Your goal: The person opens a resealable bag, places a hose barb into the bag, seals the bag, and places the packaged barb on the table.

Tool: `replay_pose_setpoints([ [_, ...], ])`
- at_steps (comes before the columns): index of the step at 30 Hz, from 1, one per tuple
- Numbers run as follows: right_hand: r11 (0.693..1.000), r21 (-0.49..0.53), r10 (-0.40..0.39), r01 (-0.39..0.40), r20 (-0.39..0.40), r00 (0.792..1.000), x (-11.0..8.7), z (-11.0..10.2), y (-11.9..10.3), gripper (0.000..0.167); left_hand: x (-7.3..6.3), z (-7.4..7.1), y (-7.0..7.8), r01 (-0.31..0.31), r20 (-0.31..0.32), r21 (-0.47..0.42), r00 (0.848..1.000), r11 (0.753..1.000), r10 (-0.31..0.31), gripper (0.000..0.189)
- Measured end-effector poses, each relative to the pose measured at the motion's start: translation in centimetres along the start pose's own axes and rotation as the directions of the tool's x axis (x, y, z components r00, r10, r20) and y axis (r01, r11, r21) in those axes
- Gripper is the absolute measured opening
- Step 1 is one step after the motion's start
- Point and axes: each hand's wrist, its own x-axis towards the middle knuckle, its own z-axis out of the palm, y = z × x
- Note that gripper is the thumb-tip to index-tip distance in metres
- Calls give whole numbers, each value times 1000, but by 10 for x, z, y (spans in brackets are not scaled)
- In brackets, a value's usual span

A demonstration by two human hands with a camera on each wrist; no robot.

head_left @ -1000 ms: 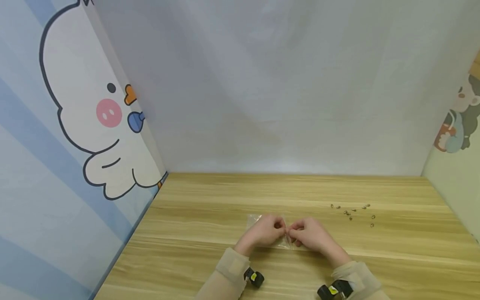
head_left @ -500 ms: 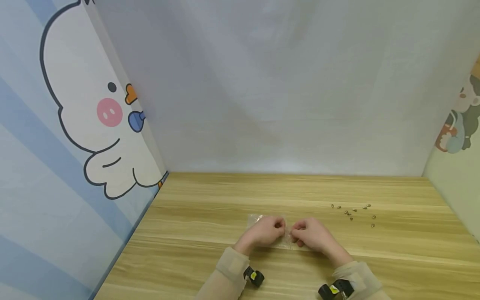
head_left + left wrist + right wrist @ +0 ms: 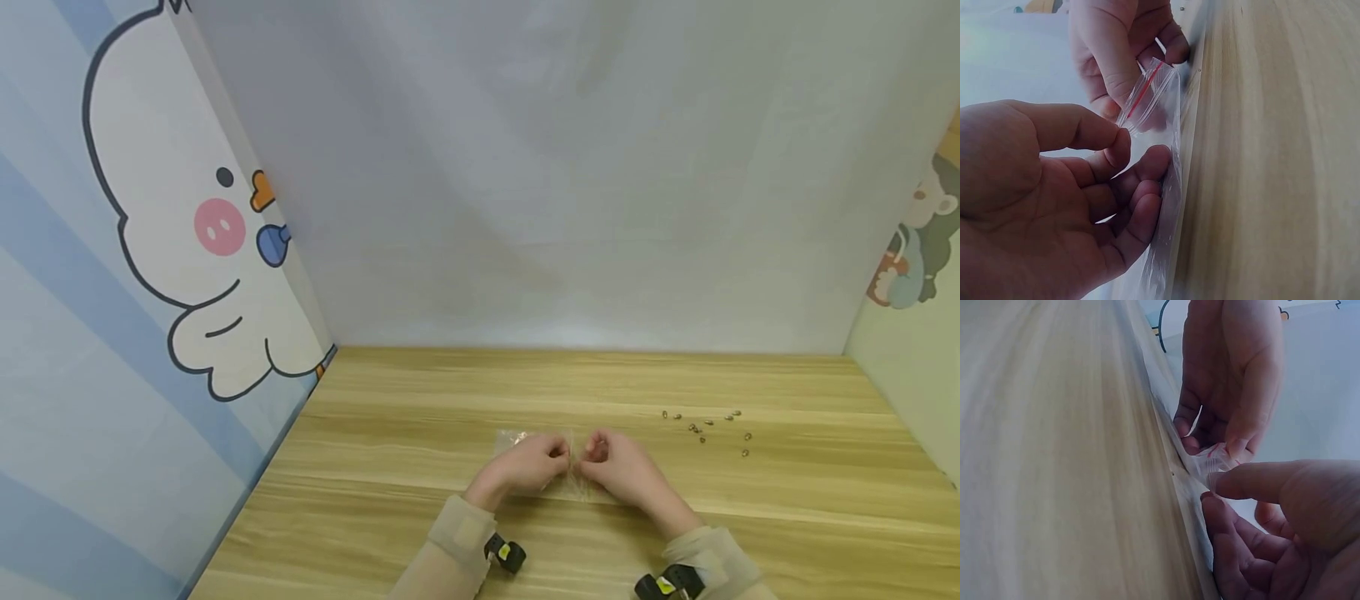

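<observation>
In the head view, the right hand (image 3: 622, 471) has parted its forefinger from its thumb over the past half second, the fingertips lifting, while the left hand (image 3: 528, 462) stays nearly in place. The clear zip-lock bag (image 3: 570, 486) lies on the wood-grain surface (image 3: 420, 392), partly under the left hand and reaching toward the right. Small metallic pieces (image 3: 709, 422) are scattered on the surface beyond the right hand, well apart from the bag. Black wrist cameras (image 3: 507, 553) sit at both beige sleeves (image 3: 459, 533), before a pale gray backdrop (image 3: 570, 192) and a cartoon-printed wall panel (image 3: 157, 167).

In the left wrist view, the left thumb and forefinger pinch the bag near its red zip strip (image 3: 1144, 92), the other fingers curled behind. The right thumb touches the bag's mouth.

In the right wrist view, the right thumb meets the ridged plastic at the mouth, a narrow gap separating it from the forefinger below.
</observation>
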Motion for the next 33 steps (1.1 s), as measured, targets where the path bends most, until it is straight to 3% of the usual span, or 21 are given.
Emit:
replay_pose_setpoints([
  [6,998,-14,-66,66,-4,998,1,1,0,19,0,0,-1,0,0,16,1000,1000,0,13],
  [11,998,0,-70,70,6,997,1,1,-1,18,0,1,-2,1,-16,2,1000,1000,-1,12],
  [24,997,-50,-60,60,5,998,1,1,-5,35,1,-2,-7,6,-27,11,1000,1000,-5,18],
  [33,989,-69,-131,135,53,990,2,3,0,52,2,-2,-7,-24,-3,-28,1000,999,24,10],
])
